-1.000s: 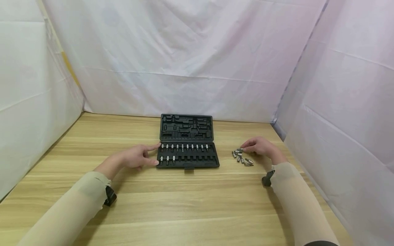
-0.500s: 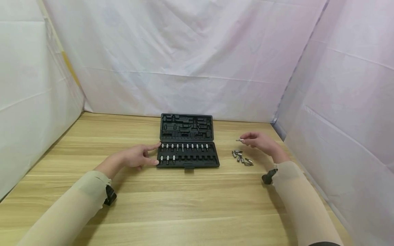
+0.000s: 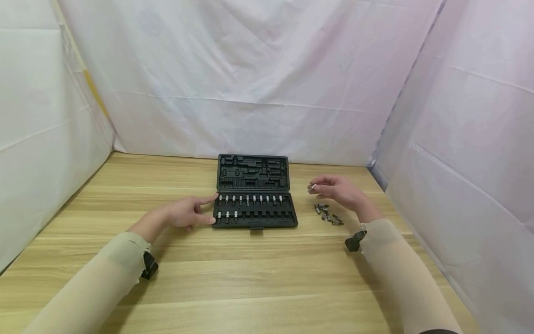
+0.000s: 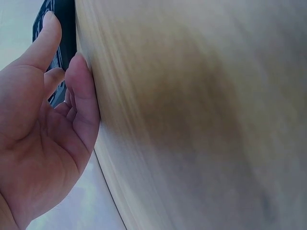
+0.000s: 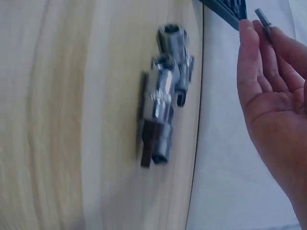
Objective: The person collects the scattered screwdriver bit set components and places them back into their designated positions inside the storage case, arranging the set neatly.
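Note:
A black socket case point(image 3: 252, 222) lies unfolded on the table. Its near half holds a full back row of bit sockets point(image 3: 254, 199) and three in the front row, at the left. My left hand point(image 3: 183, 213) touches the case's left edge with spread thumb and index finger; in the left wrist view the hand point(image 4: 43, 115) has its other fingers bent beside the case. To the right of the case, my right hand point(image 3: 335, 191) pinches a bit socket point(image 3: 311, 187) above the table. The right wrist view shows its shank point(image 5: 262, 17) poking past the fingertips.
Several loose bit sockets point(image 3: 326, 215) lie in a small pile on the wooden table point(image 3: 250, 278), below the right hand. The case's lid point(image 3: 252, 174) lies back, with moulded recesses. White cloth point(image 3: 233, 83) hangs behind and at both sides.
My right hand has lifted a bit socket from the pile and moved left with it toward the case, turning it between the fingers. The left hand has stayed at the case's edge.

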`<action>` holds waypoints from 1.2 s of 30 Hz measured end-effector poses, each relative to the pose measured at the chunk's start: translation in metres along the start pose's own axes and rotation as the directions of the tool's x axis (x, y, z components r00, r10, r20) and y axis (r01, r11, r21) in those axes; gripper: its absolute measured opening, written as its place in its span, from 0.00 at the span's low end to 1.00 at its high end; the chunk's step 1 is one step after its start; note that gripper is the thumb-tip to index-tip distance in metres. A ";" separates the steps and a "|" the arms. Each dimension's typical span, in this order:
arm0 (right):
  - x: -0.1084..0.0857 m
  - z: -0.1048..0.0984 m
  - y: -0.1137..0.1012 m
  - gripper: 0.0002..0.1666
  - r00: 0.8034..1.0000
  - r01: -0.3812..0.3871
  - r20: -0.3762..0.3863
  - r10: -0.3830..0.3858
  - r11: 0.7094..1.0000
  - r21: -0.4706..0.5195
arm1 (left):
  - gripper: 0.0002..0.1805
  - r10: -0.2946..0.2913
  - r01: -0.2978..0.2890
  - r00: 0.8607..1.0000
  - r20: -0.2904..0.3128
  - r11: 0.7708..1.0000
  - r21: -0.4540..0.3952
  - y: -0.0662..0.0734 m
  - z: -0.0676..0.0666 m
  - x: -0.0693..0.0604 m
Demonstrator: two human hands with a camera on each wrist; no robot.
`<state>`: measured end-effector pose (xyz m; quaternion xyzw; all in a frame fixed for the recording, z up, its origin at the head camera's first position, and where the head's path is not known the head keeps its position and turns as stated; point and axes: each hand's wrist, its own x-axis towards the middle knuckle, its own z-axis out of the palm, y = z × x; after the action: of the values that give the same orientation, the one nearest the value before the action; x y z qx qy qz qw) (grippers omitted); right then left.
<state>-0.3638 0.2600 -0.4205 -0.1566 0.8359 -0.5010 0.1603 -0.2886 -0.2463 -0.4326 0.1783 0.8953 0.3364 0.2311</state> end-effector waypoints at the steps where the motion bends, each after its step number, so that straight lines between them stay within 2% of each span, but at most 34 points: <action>1: 0.001 0.003 -0.001 0.28 1.000 0.002 0.013 -0.003 0.998 0.055 | 0.52 0.001 -0.001 1.000 0.000 1.000 -0.001 0.000 0.000 0.000; 4: 0.005 0.010 -0.003 0.30 1.000 -0.003 0.025 -0.001 0.990 0.144 | 0.52 0.002 -0.002 1.000 -0.001 1.000 -0.002 0.000 0.000 -0.001; 14: 0.011 0.023 -0.009 0.31 0.999 0.016 0.025 -0.022 0.975 0.220 | 0.51 0.003 -0.003 1.000 0.001 1.000 -0.022 0.001 0.001 -0.002; 27: 0.020 0.037 -0.013 0.30 0.999 0.013 -0.032 -0.011 0.998 0.067 | 0.51 -0.004 0.004 1.000 -0.002 1.000 -0.012 -0.001 0.000 -0.002; 36: 0.028 0.049 -0.016 0.22 1.000 0.008 -0.011 -0.009 0.998 -0.055 | 0.51 -0.001 0.001 1.000 0.000 1.000 -0.018 -0.003 0.001 -0.001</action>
<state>-0.3667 0.2022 -0.4315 -0.1617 0.8495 -0.4795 0.1491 -0.2880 -0.2486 -0.4348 0.1757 0.8923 0.3443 0.2331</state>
